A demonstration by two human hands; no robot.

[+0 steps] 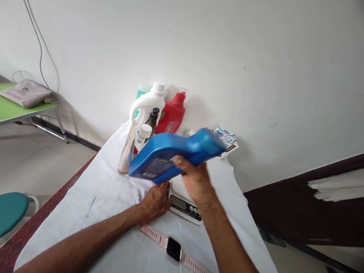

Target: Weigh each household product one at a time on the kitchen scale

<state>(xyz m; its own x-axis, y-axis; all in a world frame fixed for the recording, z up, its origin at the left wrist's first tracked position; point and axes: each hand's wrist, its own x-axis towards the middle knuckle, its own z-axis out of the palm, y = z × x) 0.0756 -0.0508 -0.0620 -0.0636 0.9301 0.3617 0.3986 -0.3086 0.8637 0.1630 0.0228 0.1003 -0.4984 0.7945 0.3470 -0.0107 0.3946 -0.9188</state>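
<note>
R hand (196,182): we've got fingers clamped on blue detergent bottle (173,153), tipped flat above kitchen scale (184,203).
L hand (155,203): fingers loosely apart, steadying scale's edge on white cloth (99,189).
Nearby: pink smartwatch (173,248).

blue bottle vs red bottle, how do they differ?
Pose: the blue bottle lies on its side in the air above the scale; the red bottle stands upright by the wall.
Hold: the right hand grips the blue bottle; no hand touches the red bottle.
Cap: the red bottle's top looks wrapped in clear film; the blue bottle's cap end shows none.
Both are opaque plastic with labels.
</note>
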